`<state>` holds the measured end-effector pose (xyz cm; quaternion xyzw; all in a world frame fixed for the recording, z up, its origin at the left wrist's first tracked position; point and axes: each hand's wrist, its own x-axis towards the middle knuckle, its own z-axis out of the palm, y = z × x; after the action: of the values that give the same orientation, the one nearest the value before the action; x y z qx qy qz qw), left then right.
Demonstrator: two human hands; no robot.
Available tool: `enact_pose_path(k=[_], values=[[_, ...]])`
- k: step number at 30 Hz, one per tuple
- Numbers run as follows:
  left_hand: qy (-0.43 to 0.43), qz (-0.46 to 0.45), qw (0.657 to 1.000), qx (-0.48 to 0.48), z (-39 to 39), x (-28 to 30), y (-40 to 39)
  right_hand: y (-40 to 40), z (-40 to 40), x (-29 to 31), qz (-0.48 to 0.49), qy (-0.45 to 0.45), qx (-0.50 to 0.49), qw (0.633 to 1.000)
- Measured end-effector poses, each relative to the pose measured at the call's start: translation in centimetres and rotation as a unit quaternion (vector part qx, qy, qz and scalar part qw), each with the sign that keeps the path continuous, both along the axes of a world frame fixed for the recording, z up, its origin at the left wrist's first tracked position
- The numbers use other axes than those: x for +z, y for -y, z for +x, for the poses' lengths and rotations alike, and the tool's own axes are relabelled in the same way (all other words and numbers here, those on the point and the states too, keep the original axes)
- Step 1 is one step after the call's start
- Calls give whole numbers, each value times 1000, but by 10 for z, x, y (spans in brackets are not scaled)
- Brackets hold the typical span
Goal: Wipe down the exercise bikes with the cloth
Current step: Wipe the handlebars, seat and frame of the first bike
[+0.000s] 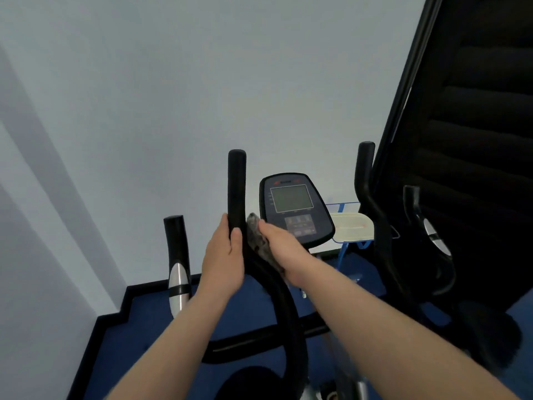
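**Cloth pressed to the upright handlebar**

We grip the tall handlebar (237,186) with our left hand (223,255); its long axis runs near vertical, rising above both hands. Our right hand (284,249) holds the one grey cloth (259,241) against the bar's right side, just beside the left hand. We count four black grips and one console (294,207).

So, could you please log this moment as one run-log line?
left hand: grips handlebar | right hand: presses cloth on handlebar | console: untouched
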<state>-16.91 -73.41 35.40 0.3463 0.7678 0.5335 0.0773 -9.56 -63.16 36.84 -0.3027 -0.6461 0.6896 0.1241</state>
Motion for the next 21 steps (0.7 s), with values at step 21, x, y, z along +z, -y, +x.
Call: enact_pose_path(k=[21], values=[[-367, -243, 898, 2, 54, -40, 90, 54, 64, -30, 497, 132, -41, 856]])
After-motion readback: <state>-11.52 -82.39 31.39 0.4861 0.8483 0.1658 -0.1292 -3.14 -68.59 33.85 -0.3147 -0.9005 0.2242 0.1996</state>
